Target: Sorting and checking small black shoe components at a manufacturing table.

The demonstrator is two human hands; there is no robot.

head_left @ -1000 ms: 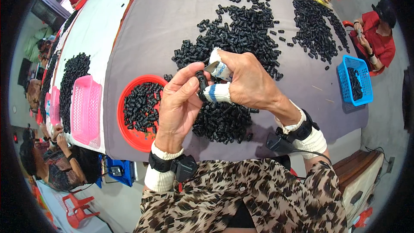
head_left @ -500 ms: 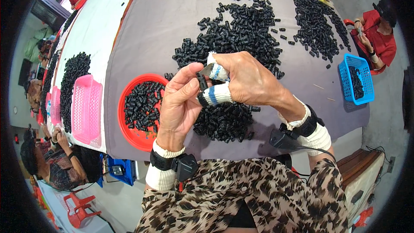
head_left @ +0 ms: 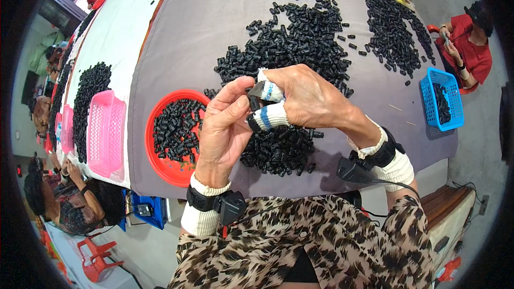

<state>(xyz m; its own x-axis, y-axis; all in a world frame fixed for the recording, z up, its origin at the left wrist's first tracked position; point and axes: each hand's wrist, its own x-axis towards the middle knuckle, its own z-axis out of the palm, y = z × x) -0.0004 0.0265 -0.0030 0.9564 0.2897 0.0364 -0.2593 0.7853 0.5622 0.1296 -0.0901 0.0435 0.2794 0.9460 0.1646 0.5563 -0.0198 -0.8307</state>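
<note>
Above the table, my left hand [head_left: 224, 128] pinches a small black plastic piece [head_left: 254, 103] between thumb and fingertips. My right hand [head_left: 318, 99], with white wrappings on its thumb and a finger, is closed on a small dark blade [head_left: 257, 89] held against the top of that piece. The blade's grip is hidden in the fingers. Under and beyond my hands lies a large heap of similar black pieces [head_left: 300, 43], with a nearer heap [head_left: 278, 152] just below my right hand. Left of my left hand, a round red basin [head_left: 150, 147] holds many more pieces.
A blue basket [head_left: 453, 99] stands at the table's right edge, near a person in red [head_left: 471, 48]. Pink baskets [head_left: 107, 134] sit on the white-covered table at left, where another person [head_left: 69, 198] works. More black pieces [head_left: 391, 32] lie far right.
The hands stay almost in place. The blade and the black piece have shifted slightly against each other, with the blade tilted a little more over the piece.
</note>
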